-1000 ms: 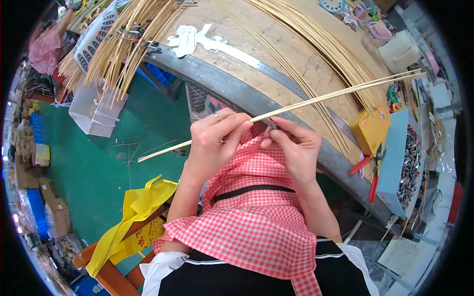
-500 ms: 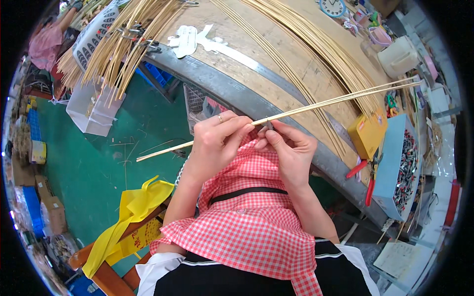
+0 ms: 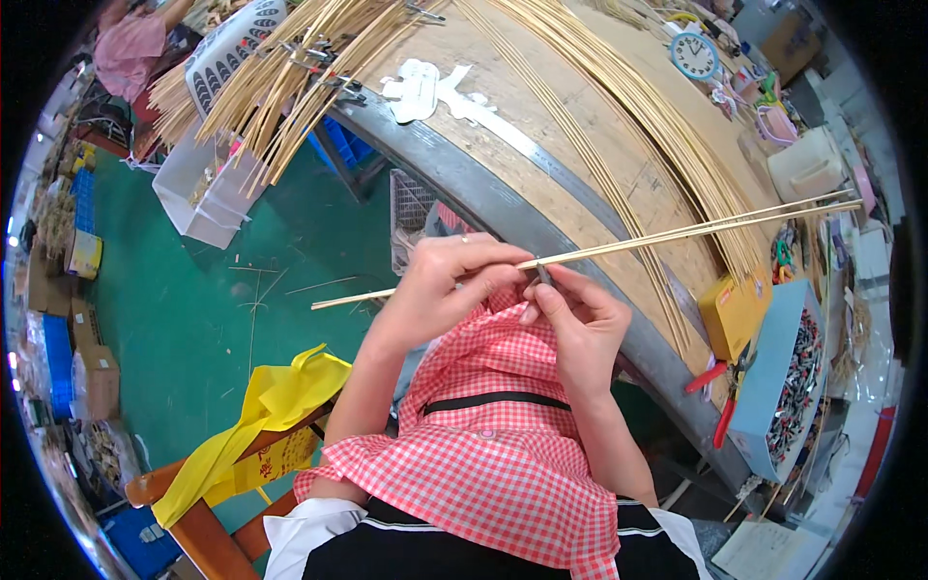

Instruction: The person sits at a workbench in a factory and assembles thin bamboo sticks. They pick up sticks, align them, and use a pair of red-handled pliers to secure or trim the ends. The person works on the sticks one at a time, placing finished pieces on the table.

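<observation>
Between both hands, long pale bamboo strips (image 3: 677,232) run straight.

Thin pale bamboo strips (image 3: 677,233), near-level

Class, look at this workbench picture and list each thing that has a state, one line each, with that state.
left hand: closed, pinching the bamboo sticks
right hand: fingers curled at the sticks, holding a small dark piece
bamboo sticks: held level, off the bench
yellow box: lying on the bench edge
red-handled pliers: lying at the bench edge beside the blue tray
blue tray: full of small parts
</observation>
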A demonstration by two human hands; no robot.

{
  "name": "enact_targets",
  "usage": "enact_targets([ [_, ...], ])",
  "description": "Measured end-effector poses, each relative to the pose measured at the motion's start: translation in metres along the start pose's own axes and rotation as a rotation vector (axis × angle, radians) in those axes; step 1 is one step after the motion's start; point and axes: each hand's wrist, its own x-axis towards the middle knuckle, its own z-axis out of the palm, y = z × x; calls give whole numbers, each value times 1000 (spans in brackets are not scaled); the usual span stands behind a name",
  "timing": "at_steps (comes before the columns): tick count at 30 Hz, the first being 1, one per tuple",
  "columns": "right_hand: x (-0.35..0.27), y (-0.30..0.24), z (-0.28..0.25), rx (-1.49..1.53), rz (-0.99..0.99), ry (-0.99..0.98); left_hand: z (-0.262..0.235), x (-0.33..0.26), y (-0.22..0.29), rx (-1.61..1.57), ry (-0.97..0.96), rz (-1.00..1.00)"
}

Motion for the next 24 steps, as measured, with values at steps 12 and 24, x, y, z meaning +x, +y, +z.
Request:
enact_targets([
  [12, 1, -6, 3, -65, -66, -11, 13, -5, -1, 38, 138, 77],
  [24, 4, -8, -1, -106, -57, -9, 10, -5, -2, -46, 104, 34],
])
